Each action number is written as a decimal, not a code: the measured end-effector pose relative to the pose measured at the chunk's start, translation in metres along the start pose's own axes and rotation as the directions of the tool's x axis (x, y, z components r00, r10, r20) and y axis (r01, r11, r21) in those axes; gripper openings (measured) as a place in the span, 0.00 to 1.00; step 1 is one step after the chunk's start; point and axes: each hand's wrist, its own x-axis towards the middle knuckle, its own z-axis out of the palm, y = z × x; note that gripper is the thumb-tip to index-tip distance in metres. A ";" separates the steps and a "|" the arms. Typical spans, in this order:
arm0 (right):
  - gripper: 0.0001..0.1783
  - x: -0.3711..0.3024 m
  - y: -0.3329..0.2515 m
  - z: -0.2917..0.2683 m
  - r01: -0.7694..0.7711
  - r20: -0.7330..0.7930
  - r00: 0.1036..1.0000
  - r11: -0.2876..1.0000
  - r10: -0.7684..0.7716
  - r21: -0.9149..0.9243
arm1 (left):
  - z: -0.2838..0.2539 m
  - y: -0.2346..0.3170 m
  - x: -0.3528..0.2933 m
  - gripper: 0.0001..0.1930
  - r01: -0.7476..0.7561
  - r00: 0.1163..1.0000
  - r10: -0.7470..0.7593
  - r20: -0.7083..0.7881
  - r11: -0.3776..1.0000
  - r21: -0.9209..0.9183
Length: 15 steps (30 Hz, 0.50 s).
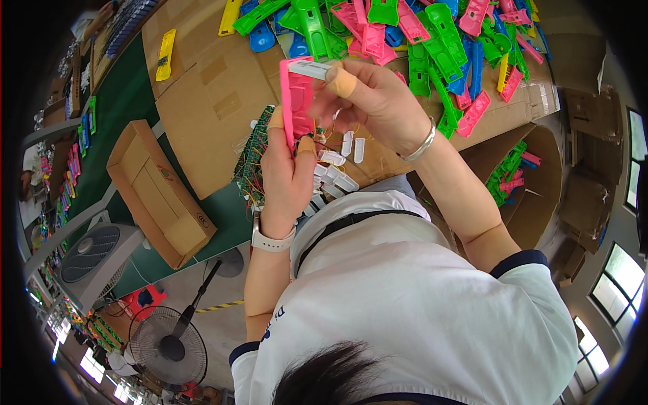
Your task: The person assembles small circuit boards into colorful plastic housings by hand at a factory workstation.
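My left hand [286,172] grips a pink plastic shell [297,98] upright, with its fingers and thumb around the lower end. At the shell's top end, my right hand [378,101] pinches a thin whitish flat piece [309,69], whose far end meets the shell's upper edge. Tape is wrapped round some fingertips of both hands. Under my left hand lies a stack of green circuit boards [254,158] with thin wires. Several small white plastic cases [335,178] rest in front of my waist, partly hidden by my left hand.
A heap of pink, green, blue and yellow shells [418,47] covers the far side of the cardboard-topped table [202,88]. A shallow cardboard tray [158,196] sits at the left. At right stands a deep carton [540,202] with more shells; a fan [169,345] stands lower left.
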 end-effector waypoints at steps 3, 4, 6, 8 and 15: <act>0.21 0.005 0.010 -0.009 -0.019 -0.241 0.966 0.911 -0.089 -0.412 | 0.002 0.000 -0.002 0.24 0.008 1.000 -0.008 0.007 1.000 -0.021; 0.21 0.005 0.016 -0.009 -0.020 -0.242 0.966 0.911 -0.088 -0.412 | 0.003 0.001 -0.003 0.24 0.000 0.999 0.001 0.032 0.999 -0.036; 0.22 0.008 0.026 -0.005 0.284 -0.220 0.743 0.596 -0.632 -0.751 | 0.008 0.002 -0.006 0.24 -0.006 0.998 0.009 0.056 0.999 -0.052; 0.23 0.017 0.026 -0.003 0.441 -0.145 0.741 0.639 -0.655 -0.631 | 0.014 0.001 -0.009 0.24 0.051 0.995 -0.029 0.091 0.967 -0.249; 0.29 0.013 0.032 -0.008 0.203 -0.114 0.974 0.977 -0.195 0.069 | 0.013 0.009 -0.012 0.22 0.066 0.985 -0.045 0.165 0.990 -0.124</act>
